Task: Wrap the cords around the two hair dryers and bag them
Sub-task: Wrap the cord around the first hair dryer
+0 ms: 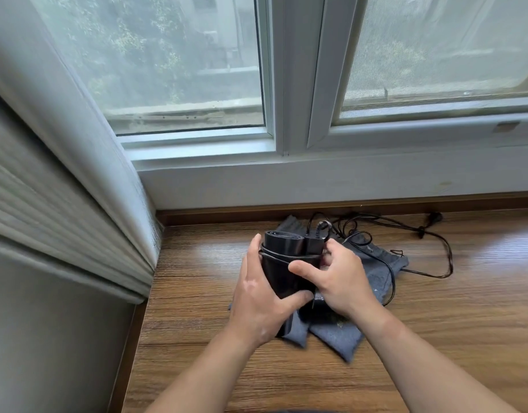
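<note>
hair dryer (283, 269): black, folded, held upright just above the grey bags, near back-left of the worktop.
left hand (257, 299): clamped round dryer body, fingers on far side, thumb on near side.
right hand (340, 281): clamped on dryer's right side, thumb across the front just under the wraps, fingers curled behind. Can't tell if the fingers also pinch the cord.
cord (391, 272): a couple of turns round the top of the body. The rest hangs off to the right, over a bag and across the worktop, in loose loops.
risk, wraps: likely to slacken or slide off the top edge if the thumb lifts, since few turns hold them so far.
risk, tangle: loose loops cross each other near the back edge, so pulling more in could knot or snag.
risk, plug (434, 217): lies far back by the wall and may drag or catch as the cord shortens.
risk, bags: cord lies over the cloth, so winding may pull a bag along.
grey bags (337, 338): flat, overlapping, under both hands. Mouths not visible.
second dryer: dark lettered part under the right hand. Can't tell if it's that.
worktop (435, 338): wood grain.
around: window (182, 70) behind, pleated blind (48, 204) at left, well clear of the hands.
</note>
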